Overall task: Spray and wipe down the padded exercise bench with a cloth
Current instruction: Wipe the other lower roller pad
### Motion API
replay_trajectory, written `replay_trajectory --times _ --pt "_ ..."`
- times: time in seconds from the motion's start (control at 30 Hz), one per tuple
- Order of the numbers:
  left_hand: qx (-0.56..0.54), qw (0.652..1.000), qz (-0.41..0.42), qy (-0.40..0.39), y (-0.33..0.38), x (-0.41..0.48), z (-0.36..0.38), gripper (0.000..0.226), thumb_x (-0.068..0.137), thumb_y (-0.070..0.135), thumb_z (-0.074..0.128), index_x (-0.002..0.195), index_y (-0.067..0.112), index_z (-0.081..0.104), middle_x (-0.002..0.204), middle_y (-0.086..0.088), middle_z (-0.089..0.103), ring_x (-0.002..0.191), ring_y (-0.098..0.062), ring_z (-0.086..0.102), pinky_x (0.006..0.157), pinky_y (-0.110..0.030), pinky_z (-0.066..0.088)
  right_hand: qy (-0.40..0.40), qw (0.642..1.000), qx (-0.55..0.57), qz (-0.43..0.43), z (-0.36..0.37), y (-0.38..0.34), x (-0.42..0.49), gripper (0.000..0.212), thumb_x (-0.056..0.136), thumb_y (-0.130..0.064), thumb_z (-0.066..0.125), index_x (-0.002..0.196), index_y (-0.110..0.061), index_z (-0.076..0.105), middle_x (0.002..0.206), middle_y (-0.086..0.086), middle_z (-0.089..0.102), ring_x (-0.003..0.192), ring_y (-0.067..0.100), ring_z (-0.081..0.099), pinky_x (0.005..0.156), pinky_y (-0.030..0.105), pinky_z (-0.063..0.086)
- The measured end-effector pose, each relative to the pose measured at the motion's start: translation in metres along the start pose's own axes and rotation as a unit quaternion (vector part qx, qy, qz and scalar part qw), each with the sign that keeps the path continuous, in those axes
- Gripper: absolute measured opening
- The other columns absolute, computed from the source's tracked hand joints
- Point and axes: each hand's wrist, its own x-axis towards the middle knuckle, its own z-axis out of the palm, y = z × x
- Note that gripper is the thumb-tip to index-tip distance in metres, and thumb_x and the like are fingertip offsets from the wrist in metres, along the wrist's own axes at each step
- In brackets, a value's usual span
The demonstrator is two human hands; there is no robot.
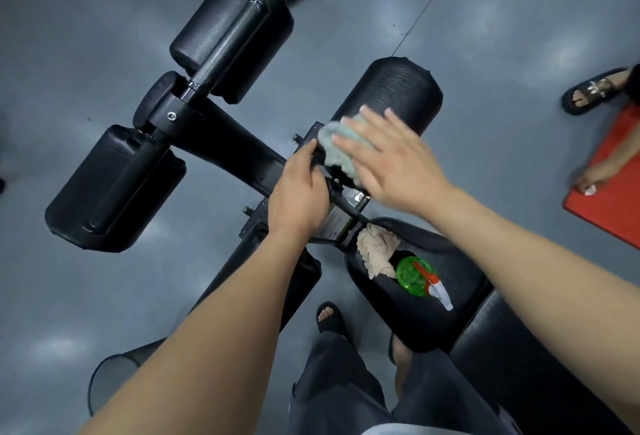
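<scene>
Right hand (391, 161), crumpled pale-green cloth (337, 147), glossy black bench (381, 313)

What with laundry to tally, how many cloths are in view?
2. Pale green cloth under the right hand; beige cloth on the seat by the spray bottle. A far-right white scrap is unclear.

Glossy grey floor (104, 36) reflects overhead light; a red mat (616, 206) lies at right.
</scene>
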Motion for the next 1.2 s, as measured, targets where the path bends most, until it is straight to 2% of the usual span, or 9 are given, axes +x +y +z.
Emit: replay_trajectory --times 0.17,0.3,0.43,0.6,0.73,0.83,1.0,1.13,1.2 --pt "0.005 1.000 -0.011 0.011 -0.001 -0.002 -0.001 0.051 0.101 0.029 0.034 0.150 0.041 0.039 0.149 0.015 0.049 0.133 -0.013 0.049 0.111 -0.041 0.041 0.017 0.983 0.004 0.184 -0.021 0.055 0.041 0.051 0.101 -0.031 0.036 0.150 -0.025 0.048 0.157 0.009 0.043 0.146 0.039 0.035 0.120 0.055 0.023" --pt "0.013 1.000 -0.003 0.013 -0.002 0.000 0.001 0.052 0.102 0.028 0.034 0.152 0.040 0.037 0.153 0.016 0.044 0.134 -0.012 0.048 0.106 -0.034 0.039 0.019 0.946 0.138 0.293 -0.031 0.067 0.056 0.045 0.106 -0.029 0.037 0.149 -0.031 0.048 0.147 0.009 0.047 0.128 0.035 0.050 0.103 0.036 0.039" --pt "0.013 1.000 -0.002 0.011 -0.003 0.000 0.002 0.053 0.103 0.029 0.032 0.154 0.040 0.032 0.158 0.018 0.038 0.135 -0.010 0.045 0.099 -0.029 0.034 0.097 0.904 0.219 0.354 -0.025 0.066 0.041 0.042 0.104 -0.025 0.036 0.142 -0.028 0.055 0.136 0.006 0.057 0.125 0.026 0.052 0.099 0.027 0.037" --pt "0.030 1.000 -0.002 0.010 -0.003 0.002 0.003 0.053 0.103 0.029 0.032 0.155 0.038 0.032 0.159 0.017 0.035 0.139 -0.011 0.042 0.100 -0.029 0.031 0.114 0.882 0.213 0.404 -0.017 0.070 0.025 0.042 0.099 -0.020 0.034 0.134 -0.020 0.059 0.130 0.009 0.064 0.123 0.028 0.053 0.097 0.032 0.039" --pt "0.018 1.000 -0.012 0.011 -0.004 0.001 0.003 0.052 0.102 0.030 0.033 0.153 0.040 0.035 0.155 0.015 0.042 0.135 -0.012 0.046 0.104 -0.030 0.036 0.131 0.914 0.184 0.338 -0.017 0.067 0.037 0.051 0.094 -0.027 0.032 0.136 -0.018 0.061 0.140 0.008 0.059 0.131 0.030 0.051 0.107 0.034 0.039" --pt "0.015 1.000 -0.013 0.014 -0.003 0.001 0.003 0.051 0.102 0.029 0.034 0.152 0.039 0.037 0.153 0.014 0.044 0.132 -0.011 0.048 0.101 -0.028 0.036 0.127 0.946 0.143 0.264 -0.004 0.052 0.040 0.053 0.093 -0.021 0.034 0.137 -0.014 0.062 0.150 0.012 0.052 0.144 0.040 0.039 0.122 0.047 0.028" --pt "0.009 1.000 -0.018 0.010 -0.002 0.001 0.003 0.051 0.100 0.031 0.033 0.150 0.041 0.038 0.149 0.014 0.048 0.130 -0.011 0.050 0.107 -0.039 0.043 0.082 0.990 0.079 0.084 0.007 0.004 0.012 0.054 0.089 -0.011 0.042 0.140 -0.011 0.059 0.150 0.012 0.053 0.145 0.042 0.037 0.123 0.054 0.024" --pt "0.001 1.000 -0.013 0.005 0.001 0.001 0.002 0.051 0.099 0.031 0.033 0.148 0.043 0.040 0.150 0.015 0.048 0.132 -0.011 0.049 0.107 -0.043 0.045 0.008 0.996 0.072 -0.051 0.009 -0.024 -0.008 0.048 0.090 -0.016 0.045 0.134 -0.012 0.065 0.147 0.011 0.056 0.143 0.037 0.043 0.122 0.053 0.027" --pt "0.005 1.000 -0.010 0.006 0.001 0.001 0.002 0.051 0.099 0.029 0.033 0.147 0.044 0.040 0.148 0.014 0.049 0.132 -0.012 0.049 0.107 -0.044 0.045 -0.004 0.997 0.037 -0.061 0.002 -0.003 0.003 0.047 0.092 -0.022 0.042 0.132 -0.017 0.065 0.144 0.008 0.059 0.138 0.037 0.049 0.121 0.055 0.027"
